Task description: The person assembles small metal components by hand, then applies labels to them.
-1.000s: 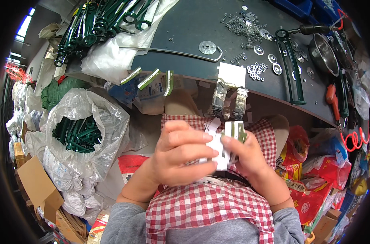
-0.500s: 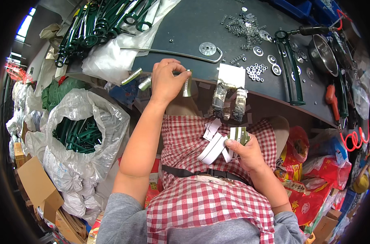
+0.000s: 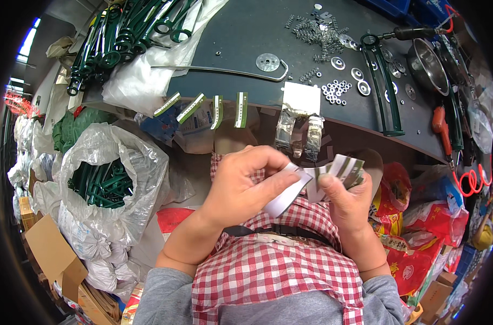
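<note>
My right hand [image 3: 348,200] grips a folded bundle of green-and-white sticker labels [image 3: 346,167] above my lap, the thumb pressing on top. Close by on its left, my left hand [image 3: 249,187] pinches a white paper strip [image 3: 281,201] between thumb and fingers. That strip seems to run toward the bundle, but the fingers partly hide where they join. Several green-and-white labels hang from the front edge of the bench, one of them a straight upright label [image 3: 241,110].
On the dark bench [image 3: 235,43] lie a bent metal rod [image 3: 219,70], springs [image 3: 319,35], nuts [image 3: 337,91] and washers. Green metal frames [image 3: 132,32] pile up at the back left. An open bag [image 3: 143,179] of green parts stands left; red bags [image 3: 403,265] sit right.
My left hand has come down from the bench edge to the strip beside my right hand. A label it held now hangs on the edge. My right hand has risen slightly, with the bundle.
</note>
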### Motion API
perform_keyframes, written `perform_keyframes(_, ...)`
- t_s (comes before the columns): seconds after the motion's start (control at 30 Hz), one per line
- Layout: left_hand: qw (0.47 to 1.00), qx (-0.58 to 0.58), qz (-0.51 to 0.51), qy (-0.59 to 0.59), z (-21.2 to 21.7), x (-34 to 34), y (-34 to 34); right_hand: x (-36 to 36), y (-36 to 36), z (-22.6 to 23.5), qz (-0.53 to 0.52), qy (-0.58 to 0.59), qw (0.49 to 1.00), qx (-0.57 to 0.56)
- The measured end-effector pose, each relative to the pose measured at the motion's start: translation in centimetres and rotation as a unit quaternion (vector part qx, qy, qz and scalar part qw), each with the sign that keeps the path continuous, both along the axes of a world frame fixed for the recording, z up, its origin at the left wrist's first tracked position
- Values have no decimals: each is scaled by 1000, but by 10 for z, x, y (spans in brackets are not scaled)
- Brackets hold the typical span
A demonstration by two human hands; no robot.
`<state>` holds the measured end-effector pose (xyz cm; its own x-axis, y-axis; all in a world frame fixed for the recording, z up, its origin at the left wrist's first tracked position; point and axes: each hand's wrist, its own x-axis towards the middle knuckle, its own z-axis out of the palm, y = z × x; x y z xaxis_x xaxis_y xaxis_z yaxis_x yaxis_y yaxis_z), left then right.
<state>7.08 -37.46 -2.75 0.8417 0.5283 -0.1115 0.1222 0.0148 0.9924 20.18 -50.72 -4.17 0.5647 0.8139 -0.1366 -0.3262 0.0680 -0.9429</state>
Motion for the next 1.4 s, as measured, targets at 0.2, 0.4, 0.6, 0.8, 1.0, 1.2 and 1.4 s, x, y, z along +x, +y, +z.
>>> perform_keyframes(0.2, 949, 297, 39, -95, 10, 7, -3, 1, -6, 16, 17, 63, 998, 17)
perform_keyframes(0.4, 988, 68, -54, -128, 20, 3, -10, -5, -8, 23, 92, 73, 993, 24)
perform_keyframes(0.6, 977, 51, -88, -189, 19, 2, -12, -9, -10, 31, 132, 130, 983, -3)
perform_keyframes(0.8, 975, 45, -94, -197, 16, 2, -13, -11, -11, 31, 130, 116, 985, 0)
perform_keyframes(1.0, 974, 53, -86, -200, 18, 2, -12, -9, -12, 35, 126, 121, 985, 1)
perform_keyframes(1.2, 974, 100, -104, -172, 21, -2, -12, -10, -12, 34, 144, 35, 988, 36)
perform_keyframes(1.4, 968, 84, -106, -209, 20, -3, -13, -11, -12, 32, 146, 119, 982, 1)
